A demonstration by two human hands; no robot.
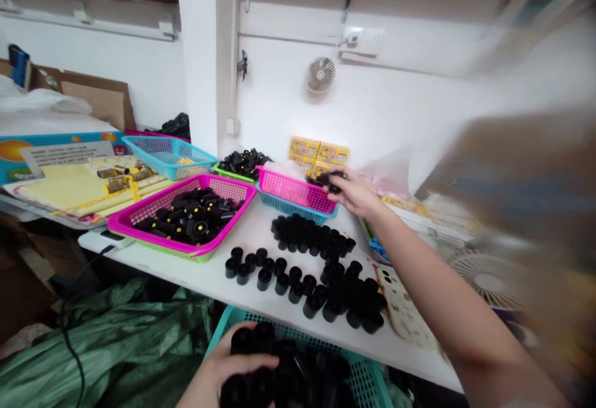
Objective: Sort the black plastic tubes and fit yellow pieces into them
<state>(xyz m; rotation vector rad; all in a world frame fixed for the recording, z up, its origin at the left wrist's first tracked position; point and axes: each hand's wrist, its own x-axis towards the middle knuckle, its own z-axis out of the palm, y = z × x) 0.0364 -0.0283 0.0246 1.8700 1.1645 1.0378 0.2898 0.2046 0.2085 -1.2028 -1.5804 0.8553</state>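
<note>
My right hand (354, 194) reaches over a pink mesh basket (291, 189) and holds a small clump of black plastic pieces (326, 181) in its fingers. Rows of upright black plastic cylinders (307, 234) stand on the white table (223, 228) below it. At the bottom of the view, my left hand (233, 364) rests among black cylinders (298, 371) heaped in a teal mesh basket (372, 377), its fingers curved around one or more of them. A wider pink-and-green basket (186, 243) holds more black pieces.
A teal basket (170, 156) and a green basket of black pieces (242, 166) stand against the wall, with yellow boxes (316, 156) behind. A blurred brown object (521, 178) crosses the right side. A fan (487, 281) sits beyond the table's right edge, and green sacking (116, 346) lies below its front edge.
</note>
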